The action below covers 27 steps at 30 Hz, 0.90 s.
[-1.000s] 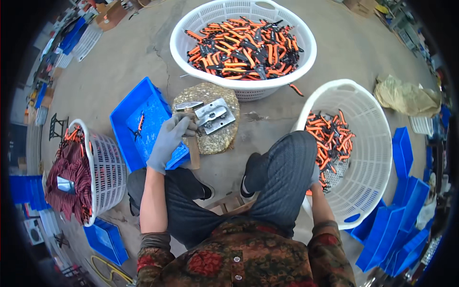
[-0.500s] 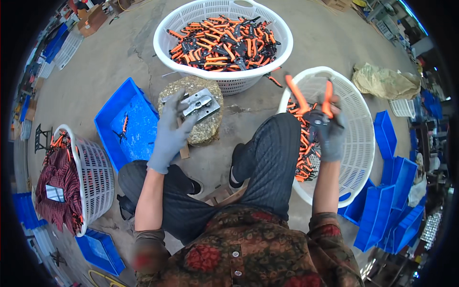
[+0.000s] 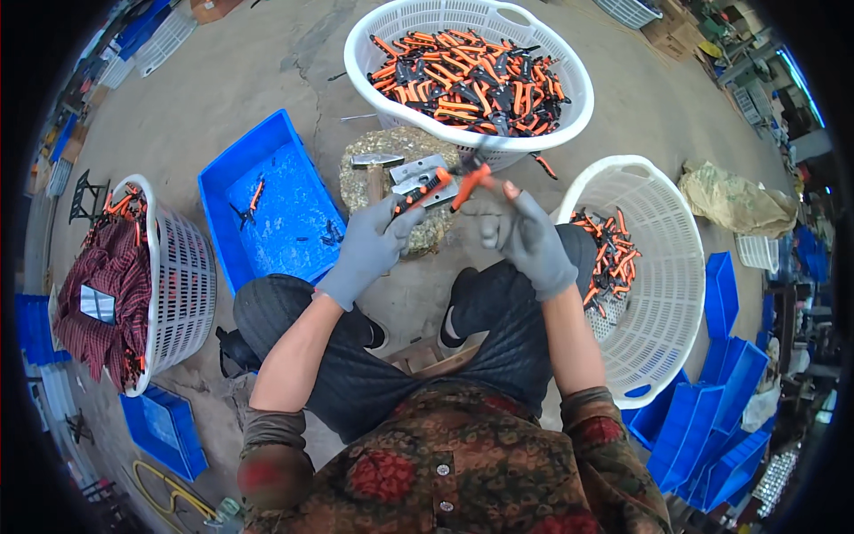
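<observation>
Both my hands wear grey gloves and hold one pair of orange-handled pliers (image 3: 445,185) over a round stone block (image 3: 402,182). My left hand (image 3: 369,247) grips one handle, my right hand (image 3: 523,236) grips the other. A hammer (image 3: 374,169) and metal plates (image 3: 416,171) lie on the block. A white basket (image 3: 471,76) full of the same orange pliers stands just beyond it. Another white basket (image 3: 663,267) at my right holds a smaller heap.
A blue tray (image 3: 267,200) with a few small parts lies left of the block. A white basket with a checked cloth (image 3: 133,276) stands at far left. Stacked blue trays (image 3: 721,400) are at lower right, a tan sack (image 3: 734,200) at right.
My right hand has brought a pair of pliers from the right basket over to the block. My left hand has come off the metal plates and taken hold of one handle.
</observation>
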Motion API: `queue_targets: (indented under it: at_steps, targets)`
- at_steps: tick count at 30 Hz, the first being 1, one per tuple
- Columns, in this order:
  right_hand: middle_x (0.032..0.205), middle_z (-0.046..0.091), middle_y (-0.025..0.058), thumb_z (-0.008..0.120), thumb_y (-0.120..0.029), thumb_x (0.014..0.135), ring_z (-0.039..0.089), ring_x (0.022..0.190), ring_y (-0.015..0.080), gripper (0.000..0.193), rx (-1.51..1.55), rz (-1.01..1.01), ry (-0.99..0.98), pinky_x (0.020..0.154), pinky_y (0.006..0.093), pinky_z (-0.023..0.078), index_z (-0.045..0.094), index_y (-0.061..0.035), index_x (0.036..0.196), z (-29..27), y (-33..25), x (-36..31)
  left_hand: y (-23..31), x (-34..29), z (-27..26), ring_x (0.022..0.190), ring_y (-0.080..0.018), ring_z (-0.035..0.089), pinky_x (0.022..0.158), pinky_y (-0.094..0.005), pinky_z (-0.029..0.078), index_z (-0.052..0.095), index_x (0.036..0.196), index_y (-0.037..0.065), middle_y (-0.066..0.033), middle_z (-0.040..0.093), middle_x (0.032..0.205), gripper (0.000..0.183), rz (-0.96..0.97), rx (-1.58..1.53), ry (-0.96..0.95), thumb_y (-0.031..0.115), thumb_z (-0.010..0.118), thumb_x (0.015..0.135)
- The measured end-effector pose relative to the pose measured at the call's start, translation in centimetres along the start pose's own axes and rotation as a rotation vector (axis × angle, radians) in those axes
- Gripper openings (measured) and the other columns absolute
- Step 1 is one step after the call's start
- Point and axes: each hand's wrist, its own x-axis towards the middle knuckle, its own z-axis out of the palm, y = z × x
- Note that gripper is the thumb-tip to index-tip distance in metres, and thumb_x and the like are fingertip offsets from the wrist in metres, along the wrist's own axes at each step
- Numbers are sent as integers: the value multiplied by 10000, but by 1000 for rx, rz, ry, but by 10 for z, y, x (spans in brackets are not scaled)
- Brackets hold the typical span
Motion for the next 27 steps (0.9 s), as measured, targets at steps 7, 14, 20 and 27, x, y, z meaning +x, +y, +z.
queue_targets:
  at_steps: [7,14,20,27]
  targets:
    - [1178,526,129,485,-309,931,560,993,164,481,-78,-201,149,823,280,451,394,-17,1302,36,55,7,1,1,32,555,-329,580,516,-430,451,553,872,74,-145,585,646,252,209,402,367,309,624,816]
    - [1272,473,179,460,-249,923,503,1150,247,488,136,-205,-18,982,348,388,368,28,1314,13,44,12,20,-8,39,586,-323,598,529,-420,463,556,974,64,-134,611,713,300,640,409,101,296,634,802]
    - [1340,417,198,463,-234,910,469,1188,275,506,154,-108,-200,1024,380,356,355,39,1323,2,17,2,25,-13,11,401,-143,488,433,-261,390,564,912,11,-50,549,568,356,-34,-284,0,365,535,890]
    - [1366,387,188,482,-324,903,402,1253,279,576,426,-55,-300,1047,412,322,337,16,1346,16,13,-18,26,-13,1,391,-92,461,411,-215,359,551,815,-3,-25,490,485,498,-97,-575,-370,441,369,949]
